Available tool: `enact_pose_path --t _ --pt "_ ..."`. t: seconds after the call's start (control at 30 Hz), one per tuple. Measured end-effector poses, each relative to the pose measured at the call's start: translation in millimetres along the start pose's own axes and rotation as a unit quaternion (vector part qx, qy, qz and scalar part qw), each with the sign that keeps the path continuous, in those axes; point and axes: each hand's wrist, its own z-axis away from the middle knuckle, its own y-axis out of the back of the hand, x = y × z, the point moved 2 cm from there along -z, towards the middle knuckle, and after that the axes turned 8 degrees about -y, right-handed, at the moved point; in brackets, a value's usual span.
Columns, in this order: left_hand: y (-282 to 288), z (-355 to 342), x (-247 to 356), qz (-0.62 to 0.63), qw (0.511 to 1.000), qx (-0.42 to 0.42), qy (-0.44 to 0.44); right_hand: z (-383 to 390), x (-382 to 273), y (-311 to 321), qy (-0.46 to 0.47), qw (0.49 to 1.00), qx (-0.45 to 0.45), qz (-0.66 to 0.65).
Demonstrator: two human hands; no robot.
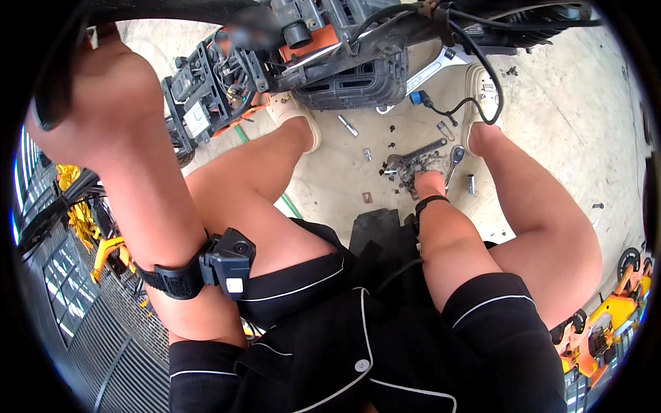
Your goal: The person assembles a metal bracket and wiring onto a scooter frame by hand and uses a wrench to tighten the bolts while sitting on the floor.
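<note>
On floor, right hand [428, 180] reaching down among small metal parts [413, 165].

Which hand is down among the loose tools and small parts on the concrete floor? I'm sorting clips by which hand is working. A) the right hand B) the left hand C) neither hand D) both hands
A: the right hand reaches down between the knees into the pile of tools and small parts on the concrete floor, while the left hand is raised high at the upper left, away from them.
</note>
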Motion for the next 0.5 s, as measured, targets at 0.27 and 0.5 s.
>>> enact_pose_path --t 0.27,0.5 --pt "-14 2 12 -0.070 0.996 0.051 0.000 -24 -38 32 0.168 0.982 0.030 0.082" --pt "-13 0 25 -0.086 0.993 0.046 0.059 110 -115 111 0.350 0.915 0.019 0.199"
